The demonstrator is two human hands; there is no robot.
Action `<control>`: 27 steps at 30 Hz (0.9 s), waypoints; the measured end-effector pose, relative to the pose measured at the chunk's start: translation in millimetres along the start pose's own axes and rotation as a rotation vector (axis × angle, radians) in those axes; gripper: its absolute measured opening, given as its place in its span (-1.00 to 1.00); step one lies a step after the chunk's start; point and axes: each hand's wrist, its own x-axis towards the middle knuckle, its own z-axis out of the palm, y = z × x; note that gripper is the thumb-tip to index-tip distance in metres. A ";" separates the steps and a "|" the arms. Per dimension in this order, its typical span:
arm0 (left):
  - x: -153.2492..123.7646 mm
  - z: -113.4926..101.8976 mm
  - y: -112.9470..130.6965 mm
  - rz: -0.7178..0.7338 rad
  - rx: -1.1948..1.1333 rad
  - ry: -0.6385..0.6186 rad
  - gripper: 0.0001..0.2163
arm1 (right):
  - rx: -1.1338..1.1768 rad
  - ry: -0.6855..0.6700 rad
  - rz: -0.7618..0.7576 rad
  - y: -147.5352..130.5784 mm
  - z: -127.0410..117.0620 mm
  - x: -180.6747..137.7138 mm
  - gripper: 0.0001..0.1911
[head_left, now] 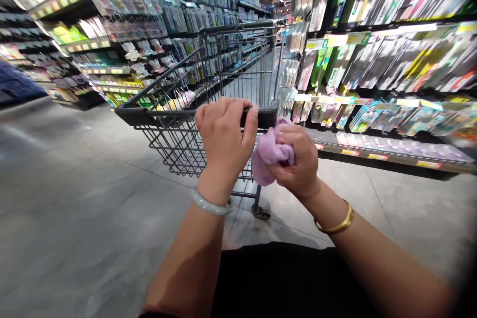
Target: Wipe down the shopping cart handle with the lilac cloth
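Observation:
A dark wire shopping cart stands in front of me in a store aisle. My left hand is wrapped round the cart's black handle bar, fingers closed over its top. Just to the right, my right hand is closed on a bunched lilac cloth, which is pressed against the right end of the handle. A pale bangle sits on my left wrist and a gold bangle on my right. A few small pale items lie inside the cart basket.
Shelves of packaged goods run close along the right, their lowest ledge near the cart's right side. More stocked shelves line the left of the aisle. Grey tiled floor spreads out to the left.

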 end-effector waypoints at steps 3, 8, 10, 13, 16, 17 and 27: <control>0.6 0.3 -1.0 0.007 0.009 -0.001 -0.77 | -0.075 -0.055 -0.113 -12.3 2.5 3.9 -0.60; 0.0 -3.0 -1.4 0.023 0.007 -0.034 -0.76 | -0.317 -0.162 -0.288 -3.7 20.8 -17.7 -0.72; -0.2 -4.1 -2.2 0.018 -0.007 -0.037 -0.76 | -0.356 -0.200 -0.293 -1.4 22.6 -21.2 -0.76; 0.2 -4.1 -3.8 0.003 -0.017 -0.033 -0.77 | -0.341 -0.215 -0.295 0.6 16.4 -15.3 -0.77; 0.4 -3.4 -4.2 0.004 -0.008 -0.031 -0.77 | -0.303 -0.171 -0.240 2.5 9.6 -8.1 -0.70; 0.4 -3.3 -4.0 0.009 -0.004 -0.032 -0.77 | -0.294 -0.161 -0.215 2.5 9.2 -7.8 -0.68; 3.9 -2.1 -13.2 -0.028 0.018 0.013 -0.67 | -0.168 -0.131 -0.114 19.7 6.1 -13.9 -0.70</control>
